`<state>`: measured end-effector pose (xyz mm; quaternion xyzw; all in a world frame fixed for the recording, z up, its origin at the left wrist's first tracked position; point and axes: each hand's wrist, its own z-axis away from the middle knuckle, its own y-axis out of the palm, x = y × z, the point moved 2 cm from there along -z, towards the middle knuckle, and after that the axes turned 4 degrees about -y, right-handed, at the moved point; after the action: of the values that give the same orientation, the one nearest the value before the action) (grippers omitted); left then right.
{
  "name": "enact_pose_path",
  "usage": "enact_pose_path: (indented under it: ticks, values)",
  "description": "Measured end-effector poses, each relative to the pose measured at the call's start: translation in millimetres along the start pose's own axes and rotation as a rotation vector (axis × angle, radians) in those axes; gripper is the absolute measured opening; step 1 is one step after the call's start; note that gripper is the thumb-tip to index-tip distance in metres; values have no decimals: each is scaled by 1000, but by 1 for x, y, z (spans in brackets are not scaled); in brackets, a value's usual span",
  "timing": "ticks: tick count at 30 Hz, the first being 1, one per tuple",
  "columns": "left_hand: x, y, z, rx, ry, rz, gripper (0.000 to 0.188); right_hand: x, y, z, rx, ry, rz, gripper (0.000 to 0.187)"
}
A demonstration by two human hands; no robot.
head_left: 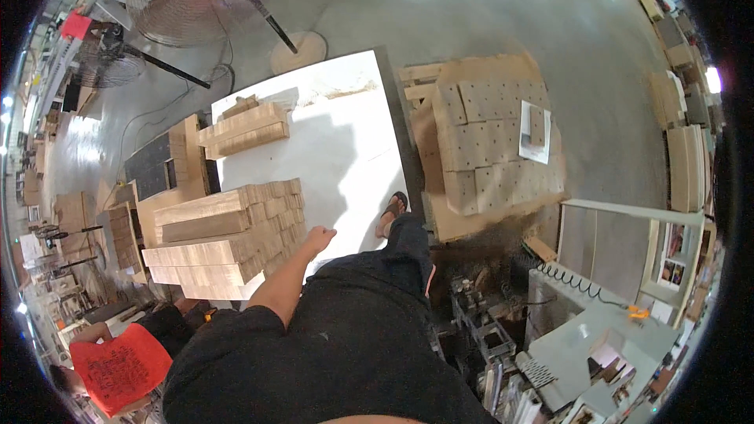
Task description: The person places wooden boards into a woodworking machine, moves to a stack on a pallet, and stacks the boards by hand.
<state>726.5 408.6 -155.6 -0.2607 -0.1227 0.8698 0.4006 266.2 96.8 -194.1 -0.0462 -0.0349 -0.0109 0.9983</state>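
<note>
My left hand (319,240) hangs ahead of my body with its fingers curled together, and nothing shows in it. It is above the white board (369,159), close to the right side of a large stack of wooden blocks (203,224). A smaller row of long wooden pieces (243,132) lies farther off on the same board. My right hand is out of the picture. One sandalled foot (391,213) is at the board's right edge.
Wooden blocks with small holes (479,137) fill a pallet to the right, a paper sheet (534,132) on top. Fans (196,0) stand at the far left. A person in a red top (119,365) is at lower left. Machinery (483,322) and a grey workbench (605,338) are at lower right.
</note>
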Motion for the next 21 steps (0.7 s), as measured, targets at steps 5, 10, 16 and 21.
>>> enact_pose_path:
  ticks: [5, 10, 16, 21]
  values:
    - [-88, -50, 47, 35, 24, -45, 52, 140, -127, 42, 575, -557, -957, 13]
    - [-199, -101, 84, -140, 244, 314, 46, 365, -230, 183, -341, -599, -875, 13]
    - [-187, -137, 98, -328, 225, 423, 43, 508, -291, 166, -554, -744, -320, 23]
    - [-77, -106, 95, -416, -174, 449, 37, 597, -237, 117, -264, -872, -91, 18]
